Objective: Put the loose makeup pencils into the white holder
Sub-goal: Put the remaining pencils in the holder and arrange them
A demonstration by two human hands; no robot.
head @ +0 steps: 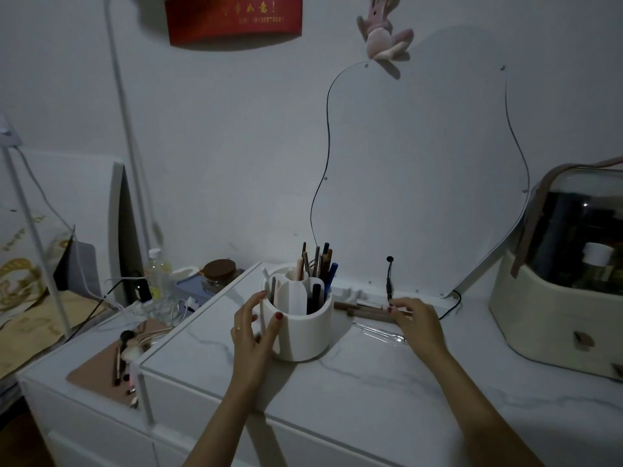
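Note:
The white holder (305, 326) stands in the middle of the marble-patterned tabletop, with several pencils and brushes upright in its compartments. My left hand (254, 328) curls around the holder's left side, thumb and fingers apart, touching or nearly touching its wall. To the holder's right, loose brown makeup pencils (369, 311) lie flat near the mirror's base. My right hand (416, 323) rests palm down over their right ends, fingertips on them; I cannot tell if it grips one. A clear pencil or cap (377, 330) lies just in front.
A wavy-edged mirror (421, 170) leans on the wall behind. A cream storage case (553, 305) with a clear lid stands at the right. A black cable (389, 278) hangs by the mirror base. Brushes (123, 358), a bottle (158, 278) and a jar (219, 273) sit on the lower left surface.

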